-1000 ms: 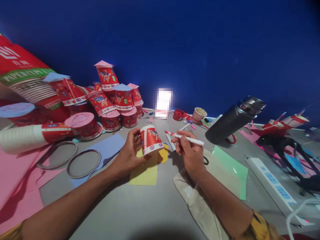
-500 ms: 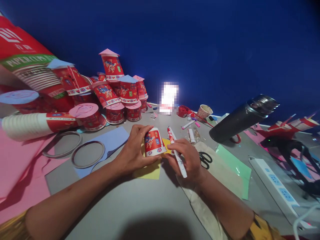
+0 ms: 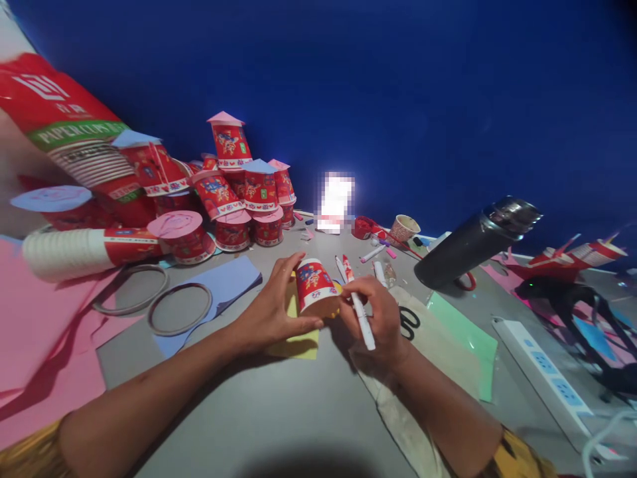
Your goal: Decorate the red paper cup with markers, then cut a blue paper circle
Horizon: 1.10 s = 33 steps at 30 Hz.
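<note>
Our left hand (image 3: 279, 305) holds the red-and-white paper cup (image 3: 314, 277) between thumb and fingers, spread only as wide as the cup's side. The cup is off the grey table (image 3: 239, 418), at the near middle, above the yellow paper (image 3: 301, 348), its banded end tipped toward us. Our right hand (image 3: 373, 318) pinches a white marker (image 3: 363, 322), and its fingers now seem to touch the cup's right edge; a second ago they were well apart from it. Over the same time, the marker has swung from pointing left to pointing far, and the cup has turned since half a second ago, bringing another part of its print toward us. With the marker aimed past the cup, we judge that both hands are adjusting the cup at this moment rather than marking it. Whether the marker's tip is uncapped, we cannot tell.
</note>
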Available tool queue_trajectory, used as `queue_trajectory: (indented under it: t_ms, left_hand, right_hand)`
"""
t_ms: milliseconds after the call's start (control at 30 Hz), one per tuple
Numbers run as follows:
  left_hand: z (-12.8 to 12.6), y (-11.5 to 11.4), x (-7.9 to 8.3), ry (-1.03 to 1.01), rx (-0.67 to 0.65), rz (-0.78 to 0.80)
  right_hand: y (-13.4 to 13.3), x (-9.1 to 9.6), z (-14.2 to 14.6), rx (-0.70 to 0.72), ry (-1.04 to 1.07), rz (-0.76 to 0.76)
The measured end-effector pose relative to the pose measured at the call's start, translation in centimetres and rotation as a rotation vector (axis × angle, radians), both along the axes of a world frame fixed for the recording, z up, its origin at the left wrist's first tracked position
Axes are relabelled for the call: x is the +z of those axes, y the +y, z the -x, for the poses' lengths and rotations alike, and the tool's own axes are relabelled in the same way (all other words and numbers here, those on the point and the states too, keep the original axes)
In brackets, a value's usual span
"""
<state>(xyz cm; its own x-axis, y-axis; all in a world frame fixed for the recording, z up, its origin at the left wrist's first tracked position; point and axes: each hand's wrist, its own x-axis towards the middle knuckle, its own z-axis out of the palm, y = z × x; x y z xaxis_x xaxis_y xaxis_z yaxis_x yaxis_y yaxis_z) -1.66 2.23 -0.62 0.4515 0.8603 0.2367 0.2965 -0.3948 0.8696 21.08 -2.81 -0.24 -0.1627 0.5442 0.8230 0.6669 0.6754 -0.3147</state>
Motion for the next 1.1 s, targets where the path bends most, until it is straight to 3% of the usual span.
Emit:
queue_trajectory:
  t_ms: [167,433,500,600,733,833,1100]
  left_hand:
    - [-0.7,-0.3,-0.2,-0.271,-0.093,0.366]
    - [-1.1,-0.1,-0.5,-0.411,-0.129,0.459]
    - [-0.9,0.0,-0.3,-0.335,-0.078,0.333]
    - [-0.3,0.4,-0.2,-0.129,0.047,-0.025]
    - [0.4,1.0,-0.7,0.059,0.024,-0.359]
    - [0.7,1.2,-0.8,0.110,0.002,-0.441]
    - [0.8,1.3,-1.1,0.186,0.002,-0.481]
  right_hand:
    - [0.1,-0.1,-0.1,-0.070,0.161,0.088]
    - [-0.1,-0.4,0.3,-0.039,0.232,0.125]
    - [-0.3,-0.2,0.2,-0.030,0.235,0.129]
    - [-0.8,0.5,0.0,-0.008,0.212,0.128]
    - [-1.5,1.7,0.2,0.169,0.133,0.090]
    - [-1.6,2.0,0.6,0.244,0.084,0.102]
    - [-1.5,1.3,0.9,0.220,0.011,0.113]
